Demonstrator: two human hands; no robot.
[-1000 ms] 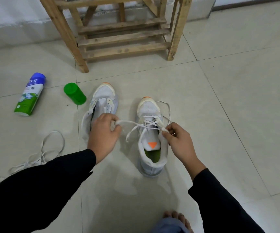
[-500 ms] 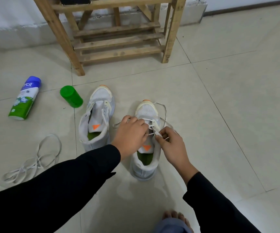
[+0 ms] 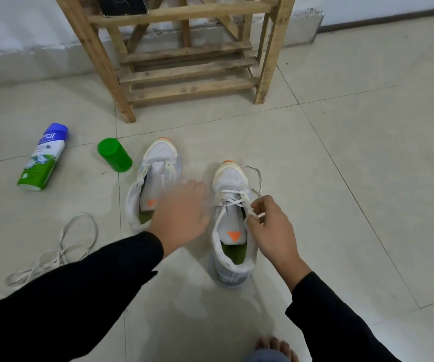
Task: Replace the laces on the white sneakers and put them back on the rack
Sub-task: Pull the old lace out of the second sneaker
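Observation:
Two white sneakers with orange toe tips stand on the tiled floor. The right sneaker (image 3: 230,178) has a white lace (image 3: 233,202) threaded through its lower eyelets. My right hand (image 3: 270,228) pinches that lace at the shoe's right side. My left hand (image 3: 182,212) is blurred, hovering between the two shoes with fingers loosely spread and nothing visibly in it. It hides the rear of the left sneaker (image 3: 159,163), which has no lace. A loose white lace (image 3: 62,246) lies on the floor at the left. The wooden rack (image 3: 184,56) stands beyond the shoes.
A blue, white and green spray can (image 3: 44,158) lies on the floor at the left, with a green cap (image 3: 114,154) next to the left sneaker. A dark object (image 3: 122,5) sits on the rack's upper shelf. My bare foot (image 3: 273,347) shows at the bottom edge.
My left hand has come off the right sneaker's lace and moved left, between the shoes. My right hand keeps its pinch on the lace. The camera has tilted slightly.

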